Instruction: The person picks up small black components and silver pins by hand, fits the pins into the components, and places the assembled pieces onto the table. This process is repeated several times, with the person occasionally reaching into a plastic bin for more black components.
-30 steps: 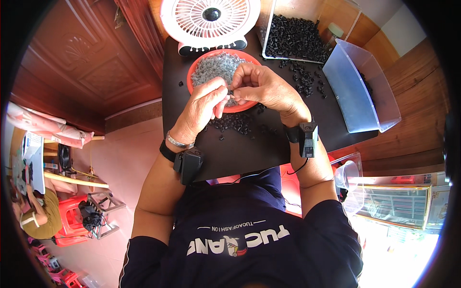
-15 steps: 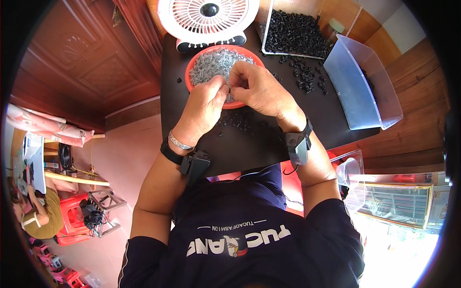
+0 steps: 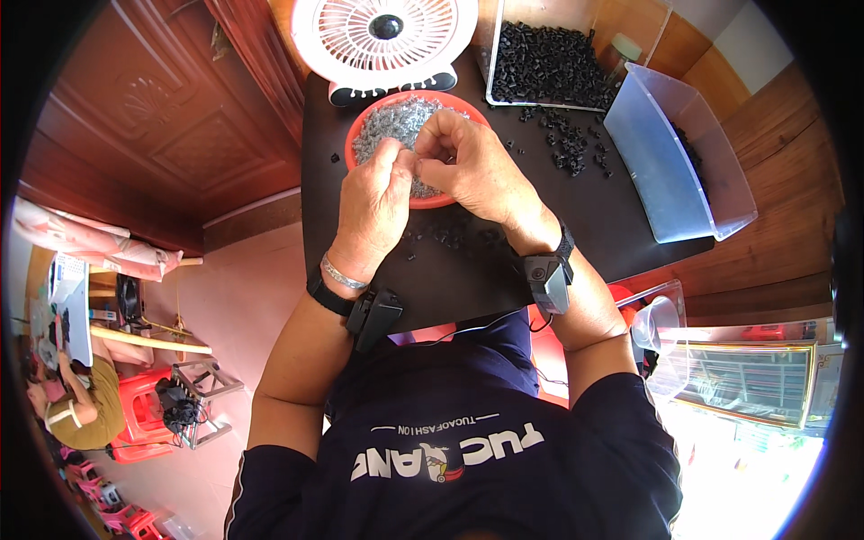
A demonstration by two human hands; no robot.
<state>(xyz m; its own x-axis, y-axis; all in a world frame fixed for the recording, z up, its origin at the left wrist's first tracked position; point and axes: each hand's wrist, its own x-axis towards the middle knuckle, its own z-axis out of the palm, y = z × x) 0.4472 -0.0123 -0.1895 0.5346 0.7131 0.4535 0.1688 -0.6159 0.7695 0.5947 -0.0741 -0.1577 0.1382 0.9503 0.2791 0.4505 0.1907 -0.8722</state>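
Observation:
My left hand (image 3: 376, 200) and my right hand (image 3: 470, 166) meet fingertip to fingertip over a red bowl (image 3: 352, 153). Both are closed in a pinch, and whatever sits between the fingertips is too small and hidden to name. Small clear-grey pieces (image 3: 389, 123) fill the bowl. Just below it on the dark table, close to my wrists, lie scattered small black parts (image 3: 441, 236).
A white fan (image 3: 386, 56) stands behind the bowl. At the back right are a clear bin (image 3: 491, 76) heaped with black parts and a tilted bluish plastic box (image 3: 661, 157). More black parts (image 3: 573, 148) lie between. Another person (image 3: 94, 409) sits far left.
Both hands have shifted slightly to the left, still pinched together over the bowl. The view has moved a little.

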